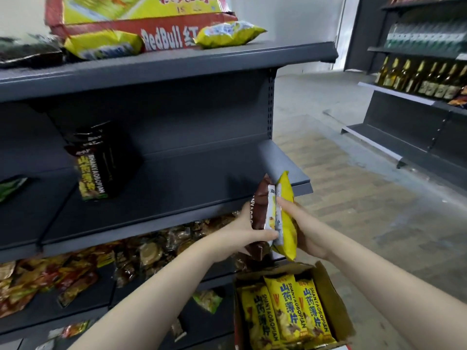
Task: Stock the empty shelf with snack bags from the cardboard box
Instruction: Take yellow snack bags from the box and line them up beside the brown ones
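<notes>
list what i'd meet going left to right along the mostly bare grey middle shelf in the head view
small green snack bag at the left edge → upright black snack bags → brown snack bag gripped by the left hand → yellow snack bag gripped by the right hand

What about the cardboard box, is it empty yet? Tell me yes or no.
No, the cardboard box holds at least three yellow snack bags standing side by side.
</notes>
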The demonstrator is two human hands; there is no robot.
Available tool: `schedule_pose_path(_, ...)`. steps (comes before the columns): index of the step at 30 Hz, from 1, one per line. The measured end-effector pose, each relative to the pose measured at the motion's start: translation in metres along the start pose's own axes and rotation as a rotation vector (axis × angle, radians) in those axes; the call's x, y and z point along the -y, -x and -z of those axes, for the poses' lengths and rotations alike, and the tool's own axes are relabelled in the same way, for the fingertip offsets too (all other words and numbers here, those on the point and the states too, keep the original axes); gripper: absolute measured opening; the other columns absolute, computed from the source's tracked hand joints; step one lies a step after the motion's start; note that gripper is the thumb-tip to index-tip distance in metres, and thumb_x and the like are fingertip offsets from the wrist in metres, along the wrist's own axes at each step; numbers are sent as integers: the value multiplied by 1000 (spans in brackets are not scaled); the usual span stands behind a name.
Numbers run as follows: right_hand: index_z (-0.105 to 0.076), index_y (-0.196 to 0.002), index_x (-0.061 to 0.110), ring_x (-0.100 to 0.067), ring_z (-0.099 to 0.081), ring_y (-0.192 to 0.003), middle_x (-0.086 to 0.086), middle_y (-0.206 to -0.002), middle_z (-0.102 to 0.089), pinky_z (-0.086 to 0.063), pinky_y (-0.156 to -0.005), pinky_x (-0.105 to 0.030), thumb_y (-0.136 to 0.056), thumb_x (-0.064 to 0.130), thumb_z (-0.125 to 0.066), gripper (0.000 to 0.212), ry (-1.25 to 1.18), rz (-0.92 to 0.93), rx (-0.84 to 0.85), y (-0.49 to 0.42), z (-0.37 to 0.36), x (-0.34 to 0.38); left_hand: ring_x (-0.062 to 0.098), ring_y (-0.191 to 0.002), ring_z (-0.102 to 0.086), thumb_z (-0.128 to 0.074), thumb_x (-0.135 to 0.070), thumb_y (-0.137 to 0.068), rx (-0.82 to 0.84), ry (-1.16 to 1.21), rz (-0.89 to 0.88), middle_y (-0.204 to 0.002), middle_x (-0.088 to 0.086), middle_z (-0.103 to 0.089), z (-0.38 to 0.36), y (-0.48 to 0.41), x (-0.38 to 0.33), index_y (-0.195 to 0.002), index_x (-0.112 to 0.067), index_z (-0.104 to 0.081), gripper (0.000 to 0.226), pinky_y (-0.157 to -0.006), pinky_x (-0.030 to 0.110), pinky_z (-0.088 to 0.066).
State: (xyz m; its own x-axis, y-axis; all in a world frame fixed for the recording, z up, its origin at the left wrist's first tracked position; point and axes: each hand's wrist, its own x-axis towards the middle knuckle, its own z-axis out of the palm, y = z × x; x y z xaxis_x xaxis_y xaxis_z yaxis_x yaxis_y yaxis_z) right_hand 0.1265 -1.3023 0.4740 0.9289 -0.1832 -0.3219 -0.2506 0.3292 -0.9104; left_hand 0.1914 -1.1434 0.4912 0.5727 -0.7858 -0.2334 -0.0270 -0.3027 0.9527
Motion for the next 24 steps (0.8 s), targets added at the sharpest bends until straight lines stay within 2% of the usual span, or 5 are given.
schedule_pose_path(7,-56,-129,15,-31,-68,-103,-13,-113,-71,-56,-83,-40,-97,35,-52,38,2,16,-4,-34,-58,28,16,-117,-56,-67,-28,-72,-231,118,-48,-129,-3,-54,54,20,-2,-138,-30,-25,79,-101,39,-47)
schedule_pose_path(13,-58,-127,22,-26,-73,-89,-7,-100,-75,-57,-75,-36,-87,49,-61,49,136,36,-32,-78,-131,30,10,-105,-65,-70,-59,-61,-379,239,-34,-118,-12,-64,117,36,10,-132,-44,-32,81,-93,35,-53)
schedule_pose_path(16,-48,-137,26,-29,-69,-99,-9,-115,-69,-56,-88,-45,-82,59,-61,66,184,-15,-6,-93,-174,23,19,-113,-61,-64,-76,-57,-448,368,47,-123,-5,-62,148,46,15,-133,-43,-34,89,-104,43,-44)
schedule_pose_path(20,-42,-140,27,-30,-65,-108,-8,-125,-63,-52,-97,-48,-75,69,-61,80,334,-29,30,-110,-223,19,24,-120,-54,-42,-74,-78,-437,332,115,-136,0,-52,191,61,28,-140,-46,-20,71,-99,46,-47)
schedule_pose_path(24,-48,-136,20,-27,-67,-104,-9,-120,-66,-52,-96,-45,-82,57,-62,67,399,60,32,-128,-260,16,23,-125,-49,-39,-65,-88,-352,351,74,-147,-3,-38,228,84,34,-144,-51,-2,68,-83,46,-54)
